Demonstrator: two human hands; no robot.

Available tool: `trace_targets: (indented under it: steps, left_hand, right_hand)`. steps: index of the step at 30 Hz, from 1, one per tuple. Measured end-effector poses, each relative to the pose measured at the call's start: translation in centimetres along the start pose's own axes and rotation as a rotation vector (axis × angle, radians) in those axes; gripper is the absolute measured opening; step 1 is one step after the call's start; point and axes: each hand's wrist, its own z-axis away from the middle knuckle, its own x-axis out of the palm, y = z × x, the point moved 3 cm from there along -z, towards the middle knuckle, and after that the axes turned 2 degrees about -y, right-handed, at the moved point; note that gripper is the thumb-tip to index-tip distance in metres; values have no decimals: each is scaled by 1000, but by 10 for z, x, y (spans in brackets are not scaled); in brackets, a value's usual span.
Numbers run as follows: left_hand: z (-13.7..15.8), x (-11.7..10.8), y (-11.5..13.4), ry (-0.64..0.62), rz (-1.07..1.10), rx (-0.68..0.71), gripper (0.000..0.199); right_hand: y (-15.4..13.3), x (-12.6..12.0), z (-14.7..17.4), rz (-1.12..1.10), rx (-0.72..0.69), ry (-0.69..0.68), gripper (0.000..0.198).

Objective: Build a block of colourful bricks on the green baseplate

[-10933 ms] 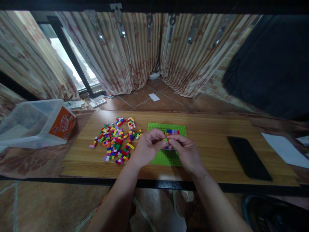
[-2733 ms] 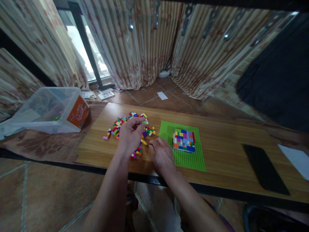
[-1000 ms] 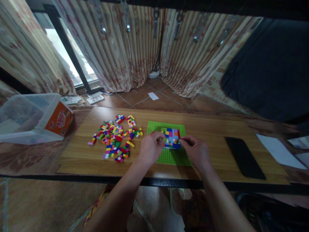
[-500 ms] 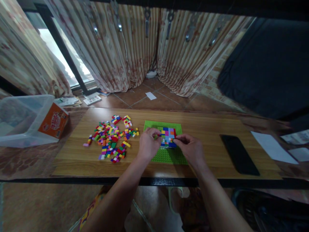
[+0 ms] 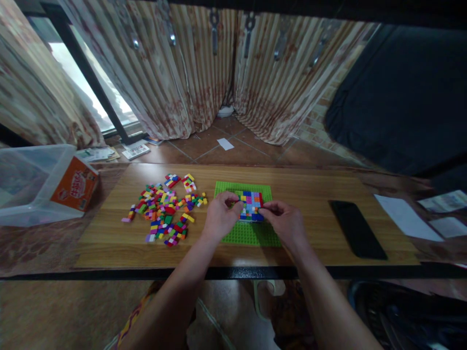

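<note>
A flat, many-coloured block of toy bricks [image 5: 251,205] sits over the green studded baseplate [image 5: 248,238] in the middle of the table. At its left edge my left hand [image 5: 223,214] is closed, thumb and fingertips pinching there; whether a small loose brick is also between them I cannot make out. My right hand [image 5: 286,221] grips the block's right edge between thumb and forefinger, near a red strip. The fingers hide parts of both side edges. Blue bricks line the block's near side.
Loose coloured bricks [image 5: 166,206] lie heaped on the wooden table [image 5: 310,184] at the left. A black phone-like slab [image 5: 357,229] and white paper [image 5: 404,216] lie at the right. A clear plastic bin [image 5: 32,194] with an orange label stands far left.
My left thumb and fingers have closed in against the block's left edge. My right hand keeps its place on the right edge. The whole view has shifted slightly.
</note>
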Motion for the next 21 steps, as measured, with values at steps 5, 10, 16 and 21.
trace_targets:
  steps: [5,10,16,21]
  left_hand:
    - [-1,6,-2,66,54,-96,5]
    - [-4,6,-2,83,66,-154,8]
    - [-6,6,-3,85,15,-153,9]
    - [-6,7,-4,74,35,-140,9]
  right_hand:
    - [7,-2,-2,23,-14,-48,24]
    - [9,-2,-3,14,-18,-51,25]
    - [9,-2,-3,3,-6,-75,29]
    - [8,-2,-4,-12,43,-131,38]
